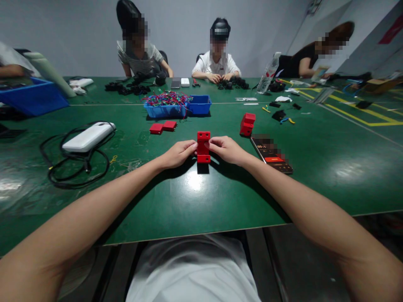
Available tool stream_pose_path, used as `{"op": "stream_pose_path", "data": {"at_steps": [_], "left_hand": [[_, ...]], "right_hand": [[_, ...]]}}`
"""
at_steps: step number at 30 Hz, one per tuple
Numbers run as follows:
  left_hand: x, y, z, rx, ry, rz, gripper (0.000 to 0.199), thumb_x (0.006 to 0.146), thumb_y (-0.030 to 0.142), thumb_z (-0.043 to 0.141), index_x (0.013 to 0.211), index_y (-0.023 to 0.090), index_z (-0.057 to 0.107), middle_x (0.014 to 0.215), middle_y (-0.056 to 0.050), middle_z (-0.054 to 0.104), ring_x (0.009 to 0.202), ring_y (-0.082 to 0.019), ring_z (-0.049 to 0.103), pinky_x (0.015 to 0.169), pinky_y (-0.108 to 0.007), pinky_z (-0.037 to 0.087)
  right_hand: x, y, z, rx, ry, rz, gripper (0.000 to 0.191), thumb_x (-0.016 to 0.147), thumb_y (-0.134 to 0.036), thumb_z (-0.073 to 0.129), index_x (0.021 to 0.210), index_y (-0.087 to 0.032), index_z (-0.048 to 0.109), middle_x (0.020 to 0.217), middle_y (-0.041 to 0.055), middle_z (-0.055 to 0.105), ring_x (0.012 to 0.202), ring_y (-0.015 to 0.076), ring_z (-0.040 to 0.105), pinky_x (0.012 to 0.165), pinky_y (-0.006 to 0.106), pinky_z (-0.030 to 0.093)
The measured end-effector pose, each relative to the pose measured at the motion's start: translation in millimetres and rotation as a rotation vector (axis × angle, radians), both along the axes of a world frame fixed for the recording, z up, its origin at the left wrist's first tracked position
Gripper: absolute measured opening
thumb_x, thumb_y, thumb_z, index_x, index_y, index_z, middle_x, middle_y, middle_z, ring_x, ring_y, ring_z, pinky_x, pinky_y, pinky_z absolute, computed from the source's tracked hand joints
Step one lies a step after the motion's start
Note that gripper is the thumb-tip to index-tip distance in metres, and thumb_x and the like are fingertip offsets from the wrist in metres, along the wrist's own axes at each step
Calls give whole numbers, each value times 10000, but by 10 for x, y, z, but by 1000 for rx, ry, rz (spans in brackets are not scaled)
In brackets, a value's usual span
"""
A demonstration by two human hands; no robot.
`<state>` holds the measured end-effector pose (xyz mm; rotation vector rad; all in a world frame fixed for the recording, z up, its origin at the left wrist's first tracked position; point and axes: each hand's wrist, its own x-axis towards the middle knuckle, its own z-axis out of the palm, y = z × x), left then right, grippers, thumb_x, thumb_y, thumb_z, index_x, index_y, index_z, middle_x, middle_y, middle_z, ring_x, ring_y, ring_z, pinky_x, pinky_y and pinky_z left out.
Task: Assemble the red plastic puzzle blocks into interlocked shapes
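Between my two hands a red block-shaped part point(203, 158) with round holes at both ends and a recessed middle stands out over the green table. My left hand point(180, 153) grips its left side, thumb and fingers closed. On its right side, my right hand point(229, 150) pinches it with closed fingers. Two flat red pieces point(163, 127) lie beyond my left hand. Past my right hand is another red block point(247, 124), resting on the table near a phone point(272, 154) with a lit screen.
A white power bank point(89, 136) with a looped black cable point(71, 183) lies at left. Farther back, a blue bin point(165, 110) of coloured wires touches a smaller blue bin point(199, 108). A water bottle point(268, 73) leans at back right, near pliers point(287, 121). Several people sit around the table.
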<state>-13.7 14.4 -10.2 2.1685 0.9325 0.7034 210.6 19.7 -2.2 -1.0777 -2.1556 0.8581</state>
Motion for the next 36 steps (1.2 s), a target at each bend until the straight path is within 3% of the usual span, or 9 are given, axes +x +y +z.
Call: {"op": "stream_pose_path", "data": {"at_steps": [13, 36], "left_hand": [[16, -14, 53, -55, -31, 13, 454, 952, 542, 377, 833, 151, 575, 772, -14, 592, 731, -152, 541, 730, -268, 452], [7, -30, -4, -24, -58, -24, 436, 982, 495, 380, 962, 129, 616, 860, -36, 627, 786, -159, 569, 766, -284, 463]], "right_hand": [[5, 15, -11, -6, 11, 3, 417, 901, -493, 513, 855, -132, 715, 807, 58, 701, 705, 159, 568, 672, 271, 405], [-1, -13, 16, -42, 40, 0, 423, 883, -523, 539, 839, -146, 725, 800, 56, 700, 722, 174, 587, 661, 277, 410]]}}
